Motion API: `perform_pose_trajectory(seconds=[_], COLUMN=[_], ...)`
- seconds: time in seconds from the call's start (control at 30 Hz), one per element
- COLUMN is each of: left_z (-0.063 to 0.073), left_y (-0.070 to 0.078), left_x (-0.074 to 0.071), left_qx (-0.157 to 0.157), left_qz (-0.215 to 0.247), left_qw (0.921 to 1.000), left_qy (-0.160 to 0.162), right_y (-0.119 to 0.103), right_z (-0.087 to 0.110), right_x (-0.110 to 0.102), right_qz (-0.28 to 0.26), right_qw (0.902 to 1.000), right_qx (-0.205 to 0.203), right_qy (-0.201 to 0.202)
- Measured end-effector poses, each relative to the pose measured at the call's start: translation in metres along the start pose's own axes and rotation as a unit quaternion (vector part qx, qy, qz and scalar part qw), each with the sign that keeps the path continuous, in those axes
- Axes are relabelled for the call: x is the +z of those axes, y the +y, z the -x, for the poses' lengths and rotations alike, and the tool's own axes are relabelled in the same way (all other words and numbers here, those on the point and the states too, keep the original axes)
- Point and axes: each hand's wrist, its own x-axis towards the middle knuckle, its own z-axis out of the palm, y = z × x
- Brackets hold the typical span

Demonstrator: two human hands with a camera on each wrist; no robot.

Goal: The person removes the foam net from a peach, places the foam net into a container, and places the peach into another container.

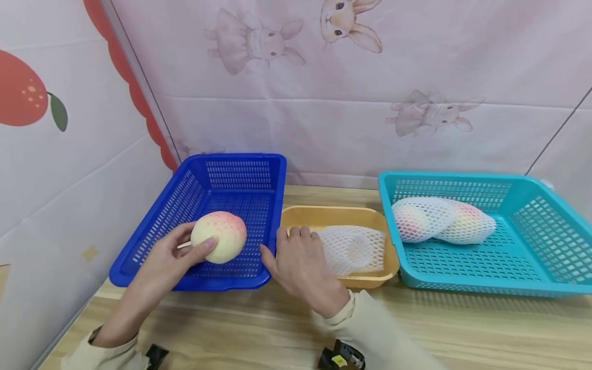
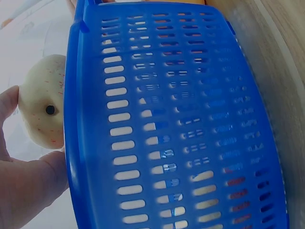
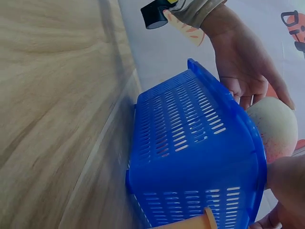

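My left hand (image 1: 168, 259) holds a pale yellow peach (image 1: 221, 237) with a pink blush, over the blue basket (image 1: 273, 226). Its thumb lies across the peach's front. A dark round hole marks the peach (image 2: 40, 102) in the left wrist view, where the basket wall hides part of it. My right hand (image 1: 300, 262) is at the basket's right rim, its fingers over the left side of the mustard-yellow tray (image 1: 365, 282) and its thumb towards the basket; nothing shows in its grasp. White foam netting (image 1: 353, 249) lies in that tray.
To the right stands a teal basket (image 1: 532, 288) with two net-wrapped peaches (image 1: 444, 220) at its left end. The baskets and tray stand on a wooden table (image 1: 259, 329) against a rabbit-print wall covering (image 1: 324, 133). Another printed covering (image 1: 83, 174) runs along the left.
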Motion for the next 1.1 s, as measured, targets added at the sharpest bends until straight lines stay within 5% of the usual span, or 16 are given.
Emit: perform_pose_trajectory(seconds=[0.37,0.87,1.1], left_z=[-0.002,-0.009,-0.012], left_y=[-0.006,-0.012,-0.018], left_x=[-0.009,-0.016,-0.011], left_qx=[0.001,0.027,0.079], left_qz=[0.009,-0.122,-0.208], left_qw=[0.9999,0.9915,0.9735], left_qy=[0.005,0.034,0.054], right_y=[-0.001,0.0,-0.001], right_z=[-0.001,-0.001,-0.001], right_x=[0.003,0.004,0.004], right_qz=[0.003,-0.015,-0.018], right_qw=[0.9991,0.9991,0.9993], right_qx=[-0.019,-0.021,-0.021], right_qy=[0.038,0.034,0.027])
